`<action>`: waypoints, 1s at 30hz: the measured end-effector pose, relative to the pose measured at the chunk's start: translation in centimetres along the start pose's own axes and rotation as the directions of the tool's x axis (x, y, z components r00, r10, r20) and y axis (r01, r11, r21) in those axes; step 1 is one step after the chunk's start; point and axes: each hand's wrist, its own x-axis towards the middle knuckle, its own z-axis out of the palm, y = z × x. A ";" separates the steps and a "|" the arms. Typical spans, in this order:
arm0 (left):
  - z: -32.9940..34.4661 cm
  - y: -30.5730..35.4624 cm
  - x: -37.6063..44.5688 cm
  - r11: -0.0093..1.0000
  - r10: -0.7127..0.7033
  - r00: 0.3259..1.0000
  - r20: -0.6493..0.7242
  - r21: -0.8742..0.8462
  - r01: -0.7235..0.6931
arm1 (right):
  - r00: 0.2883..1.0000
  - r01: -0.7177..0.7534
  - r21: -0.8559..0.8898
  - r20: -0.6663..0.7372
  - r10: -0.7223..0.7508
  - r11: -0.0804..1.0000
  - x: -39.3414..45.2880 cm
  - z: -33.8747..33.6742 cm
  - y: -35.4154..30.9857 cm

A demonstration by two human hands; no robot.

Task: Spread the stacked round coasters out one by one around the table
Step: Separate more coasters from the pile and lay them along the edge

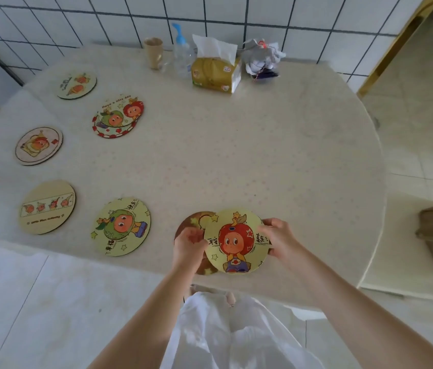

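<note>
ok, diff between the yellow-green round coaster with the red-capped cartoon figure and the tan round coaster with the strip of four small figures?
The yellow-green round coaster with the red-capped figure is gripped at its edges by the left hand and right hand, overlapping a brown coaster; the tan round coaster with the strip of four small figures lies alone on the table, untouched. One large figure fills the first; the second is mostly plain. Both are round, thin and face up.

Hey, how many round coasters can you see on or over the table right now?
8: far-left coaster, an overlapping pair, left-edge coaster, tan coaster, near green-character coaster, and two in the hands. More may hide beneath these.
</note>
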 end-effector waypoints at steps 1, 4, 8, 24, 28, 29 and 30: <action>0.8 0.3 -0.2 0.999 0.025 0.999 0.023 0.036 -0.026 | 1.000 -0.006 0.014 -0.024 0.006 1.000 -0.1 -1.0 0.5; 3.3 1.2 -0.7 0.991 0.086 0.989 0.122 0.094 -0.098 | 0.995 -0.013 0.056 -0.095 0.018 0.998 -0.6 -3.9 2.2; 6.6 2.9 -1.2 0.980 0.123 0.967 0.222 0.128 -0.154 | 0.978 -0.008 0.125 -0.208 0.034 0.992 -1.4 -6.9 4.5; 12.4 4.3 -1.5 0.914 0.156 0.932 0.326 0.310 -0.262 | 0.939 -0.042 -0.111 -0.345 0.001 0.993 -2.3 -11.2 8.6; 11.8 4.3 -1.2 0.906 0.168 0.931 0.325 0.321 -0.276 | 0.916 -0.052 -0.290 -0.395 -0.069 0.956 -2.1 -11.5 7.6; 11.6 4.3 -1.2 0.910 0.162 0.935 0.317 0.318 -0.266 | 0.906 -0.051 -0.325 -0.412 -0.093 0.944 -2.1 -11.6 7.3; 11.3 4.2 -1.0 0.917 0.154 0.941 0.300 0.312 -0.249 | 0.898 -0.029 -0.358 -0.419 -0.133 0.933 -2.1 -11.6 6.9</action>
